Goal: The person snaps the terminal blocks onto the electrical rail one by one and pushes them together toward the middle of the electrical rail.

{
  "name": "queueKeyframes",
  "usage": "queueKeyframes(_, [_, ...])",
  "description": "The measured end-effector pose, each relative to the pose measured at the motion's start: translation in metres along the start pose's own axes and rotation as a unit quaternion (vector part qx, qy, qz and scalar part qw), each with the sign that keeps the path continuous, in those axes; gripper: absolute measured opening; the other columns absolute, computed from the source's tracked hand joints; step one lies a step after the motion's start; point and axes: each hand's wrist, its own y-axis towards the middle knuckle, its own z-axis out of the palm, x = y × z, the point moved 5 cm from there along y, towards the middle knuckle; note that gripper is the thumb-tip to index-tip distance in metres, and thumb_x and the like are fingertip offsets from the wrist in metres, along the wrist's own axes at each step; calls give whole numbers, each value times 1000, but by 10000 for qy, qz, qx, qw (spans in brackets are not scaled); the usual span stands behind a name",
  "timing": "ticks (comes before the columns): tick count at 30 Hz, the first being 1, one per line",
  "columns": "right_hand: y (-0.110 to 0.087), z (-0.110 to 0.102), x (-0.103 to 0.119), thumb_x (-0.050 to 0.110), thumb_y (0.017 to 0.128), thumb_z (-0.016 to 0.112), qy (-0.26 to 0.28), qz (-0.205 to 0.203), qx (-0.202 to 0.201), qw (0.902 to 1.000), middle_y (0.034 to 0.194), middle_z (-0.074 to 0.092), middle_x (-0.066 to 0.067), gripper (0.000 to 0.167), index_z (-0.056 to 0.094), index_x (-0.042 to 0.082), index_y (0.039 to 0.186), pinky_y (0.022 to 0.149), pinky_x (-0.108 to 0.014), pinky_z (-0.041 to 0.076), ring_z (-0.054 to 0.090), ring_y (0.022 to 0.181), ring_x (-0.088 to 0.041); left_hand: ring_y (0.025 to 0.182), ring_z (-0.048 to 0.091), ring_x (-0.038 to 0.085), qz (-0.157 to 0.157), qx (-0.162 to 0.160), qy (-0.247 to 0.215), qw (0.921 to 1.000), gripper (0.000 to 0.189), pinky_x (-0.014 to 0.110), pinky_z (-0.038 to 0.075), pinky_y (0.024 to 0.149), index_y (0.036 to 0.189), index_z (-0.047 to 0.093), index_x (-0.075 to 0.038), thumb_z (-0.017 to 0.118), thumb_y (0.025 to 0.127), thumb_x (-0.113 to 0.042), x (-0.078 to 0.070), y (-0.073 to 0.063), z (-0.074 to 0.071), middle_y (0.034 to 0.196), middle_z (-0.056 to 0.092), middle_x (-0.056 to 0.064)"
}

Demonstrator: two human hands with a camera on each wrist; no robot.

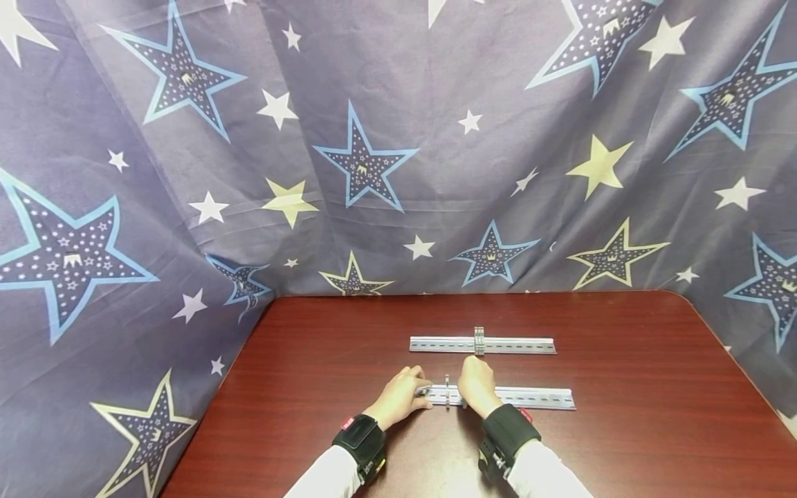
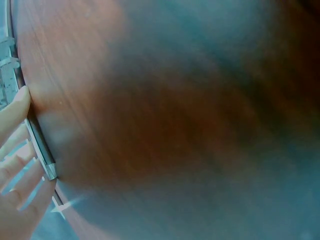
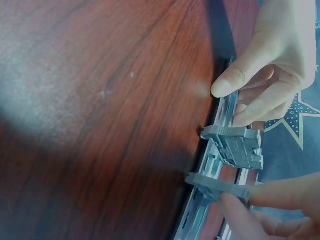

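Note:
A slotted metal DIN rail (image 1: 542, 399) lies across the table in front of me. My left hand (image 1: 401, 398) grips its left end, with the thumb (image 3: 225, 86) along the near edge and the fingers on the far side. One thin grey terminal block (image 3: 235, 147) stands upright on the rail between the hands. My right hand (image 1: 478, 384) pinches a second grey terminal block (image 3: 212, 186) between thumb and finger. That block is right over the rail, beside the first and apart from it. In the head view the right hand hides it almost wholly.
Farther back, a second DIN rail (image 1: 517, 346) lies roughly parallel to the near one. Several terminal blocks (image 1: 479, 341) are grouped at its middle. The reddish-brown table (image 1: 641, 360) ends at a star-patterned cloth (image 1: 429, 173) hanging behind it.

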Motion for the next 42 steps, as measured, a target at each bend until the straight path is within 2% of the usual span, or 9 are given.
queueKeyframes(3, [12, 27, -18, -7, 64, 53, 22, 38, 12, 10000, 67, 61, -20, 5, 57, -4, 63, 56, -43, 47, 59, 64, -37, 72, 44, 12, 9, -12, 19, 10000, 27, 22, 37, 62, 90, 69, -13, 73, 66, -27, 0, 0, 0, 82, 51, 0])
queueKeyframes(8, [42, 111, -77, 1, 54, 55, -76, -535, -766, 9956, 58, 58, -12, 4, 55, 5, 56, 48, -41, 43, 55, 54, -33, 72, 44, 12, 66, -76, 57, 9999, 26, 22, 37, 62, 88, 69, -12, 73, 66, -26, -1, 0, -2, 82, 51, 0])
queueKeyframes(10, [43, 113, -81, 3, 53, 58, -16, -499, -715, 9962, 58, 58, -11, 6, 54, 6, 56, 49, -41, 43, 55, 54, -32, 72, 44, 12, 87, -79, 19, 9999, 26, 22, 37, 62, 87, 69, -11, 73, 66, -26, -1, 0, -2, 82, 51, 1])
queueKeyframes(11, [39, 104, -76, 4, 53, 60, 65, -408, -543, 9977, 59, 58, -11, 7, 55, 5, 57, 50, -42, 43, 56, 55, -33, 71, 44, 13, 86, -68, 2, 9999, 26, 22, 36, 62, 87, 69, -11, 73, 66, -26, -2, 0, -3, 82, 52, 1])
queueKeyframes(15, [9, 32, -31, 4, 59, 65, 164, 76, 217, 9996, 65, 61, -16, 10, 57, -2, 61, 59, -41, 46, 59, 64, -33, 71, 44, 12, 15, 25, -79, 10000, 25, 22, 36, 61, 86, 69, -11, 73, 66, -26, -3, -1, -3, 82, 52, 2])
queueKeyframes(18, [-5, 1, -12, 4, 64, 66, 166, 248, 474, 9984, 65, 61, -16, 12, 57, -2, 59, 62, -38, 47, 60, 66, -32, 71, 43, 12, -39, 83, -72, 9999, 24, 21, 35, 60, 86, 68, -12, 73, 67, -26, -4, -1, -4, 82, 51, 2])
queueKeyframes(25, [-2, -4, -15, 18, 64, 71, 371, 448, 748, 9955, 62, 61, -14, 24, 57, 2, 54, 59, -38, 46, 59, 62, -28, 71, 42, 11, -136, 134, -53, 9998, 24, 21, 35, 61, 87, 68, -13, 73, 67, -27, -2, -1, -3, 82, 50, 0])
queueKeyframes(33, [-5, -24, -18, 20, 69, 68, 796, 211, 995, 9916, 63, 59, -3, 18, 59, 5, 63, 59, -36, 44, 55, 61, -20, 71, 43, 11, -138, 105, -28, 9998, 25, 21, 35, 61, 87, 68, -13, 73, 67, -27, -1, 0, -2, 82, 51, 0])
queueKeyframes(42, [-7, -54, -35, 18, 72, 65, 712, -12, 1026, 9922, 72, 61, -7, 17, 59, 3, 74, 63, -38, 44, 57, 67, -23, 72, 44, 11, -69, -38, -56, 10000, 28, 20, 35, 61, 89, 69, -12, 74, 66, -27, 1, -1, 0, 82, 51, 0])
